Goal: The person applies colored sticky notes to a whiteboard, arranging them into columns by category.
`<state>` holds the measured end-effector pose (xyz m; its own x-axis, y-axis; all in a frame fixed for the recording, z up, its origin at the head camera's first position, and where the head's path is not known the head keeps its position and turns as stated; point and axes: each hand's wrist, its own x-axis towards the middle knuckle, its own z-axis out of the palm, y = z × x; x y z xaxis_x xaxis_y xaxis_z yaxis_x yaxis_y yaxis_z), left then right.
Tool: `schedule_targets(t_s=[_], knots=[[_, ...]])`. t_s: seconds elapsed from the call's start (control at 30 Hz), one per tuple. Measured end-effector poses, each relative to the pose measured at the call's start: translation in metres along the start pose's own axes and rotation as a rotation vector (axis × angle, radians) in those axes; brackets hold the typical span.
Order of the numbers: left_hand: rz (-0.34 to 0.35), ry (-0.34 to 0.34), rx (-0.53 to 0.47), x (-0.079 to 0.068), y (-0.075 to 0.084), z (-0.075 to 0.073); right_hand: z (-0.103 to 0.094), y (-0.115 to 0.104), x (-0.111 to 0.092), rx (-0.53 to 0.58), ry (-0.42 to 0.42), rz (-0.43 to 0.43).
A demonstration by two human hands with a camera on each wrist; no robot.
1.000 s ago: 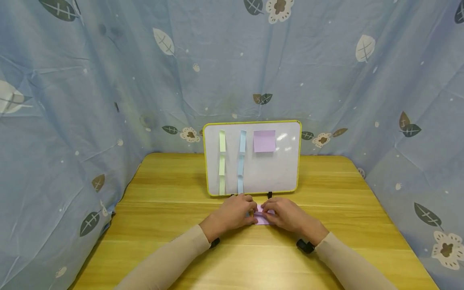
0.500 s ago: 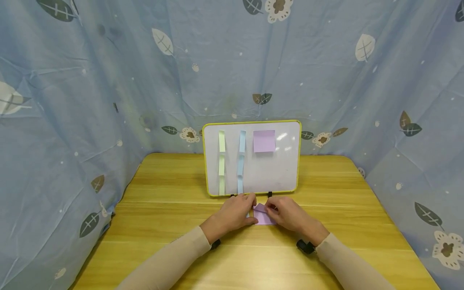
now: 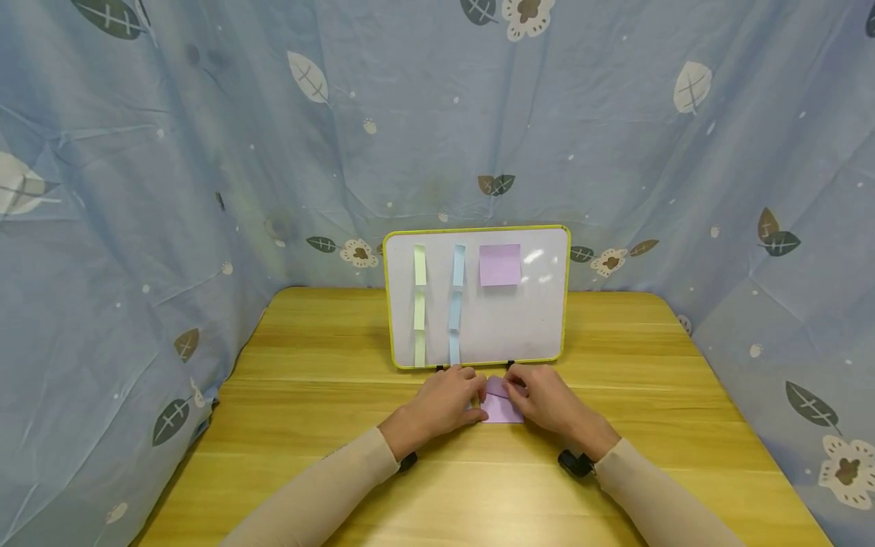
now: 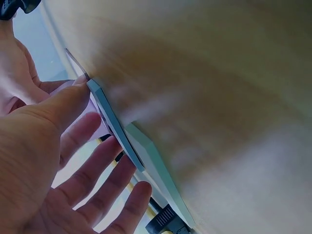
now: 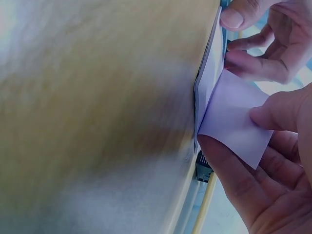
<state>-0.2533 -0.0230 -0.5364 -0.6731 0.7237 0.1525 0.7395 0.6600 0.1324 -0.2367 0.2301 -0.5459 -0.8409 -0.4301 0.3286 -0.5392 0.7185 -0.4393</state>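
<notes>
On the table lies a purple sticky note pad (image 3: 502,415), its top sheet raised along the far side. My left hand (image 3: 440,399) holds the pad at its left end, thumb (image 5: 233,18) at the near corner and fingers toward the far side. Between thumb and fingers, my right hand (image 3: 547,399) pinches the raised purple sheet (image 5: 234,117), which bends up from the pad while one edge still meets it. Beside the left hand's fingers, a blue pad (image 4: 114,122) and a pale green pad (image 4: 158,168) show in the left wrist view; the head view mostly hides them.
Behind the hands stands a whiteboard (image 3: 533,327) with a yellow frame and black feet. It bears a column of green strips (image 3: 419,310), a column of blue strips (image 3: 455,308) and a purple sticky note (image 3: 500,265). A patterned blue curtain (image 3: 410,152) surrounds the wooden table (image 3: 328,342).
The purple top sheet has risen from a low fold to a taller flap. My right hand has shifted slightly up and right with it; the left hand has stayed on the pad.
</notes>
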Motion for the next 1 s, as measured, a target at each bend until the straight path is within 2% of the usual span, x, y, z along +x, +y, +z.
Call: schedule_targets(t_s=[0.2, 0.4, 0.77, 1.0], knots=[[0.01, -0.006, -0.013, 0.0, 0.001, -0.001, 0.001, 0.003, 0.0, 0.017, 0.013, 0.022], [-0.01, -0.035, -0.001, 0.002, 0.004, -0.003, 0.0, 0.004, 0.001, 0.049, 0.039, 0.029], [-0.025, -0.039, 0.077, 0.005, 0.009, -0.006, -0.008, 0.009, 0.009, 0.11, 0.061, 0.128], [-0.026, -0.055, 0.077, 0.007, 0.009, -0.007, -0.016, 0.015, 0.015, 0.106, 0.07, 0.186]])
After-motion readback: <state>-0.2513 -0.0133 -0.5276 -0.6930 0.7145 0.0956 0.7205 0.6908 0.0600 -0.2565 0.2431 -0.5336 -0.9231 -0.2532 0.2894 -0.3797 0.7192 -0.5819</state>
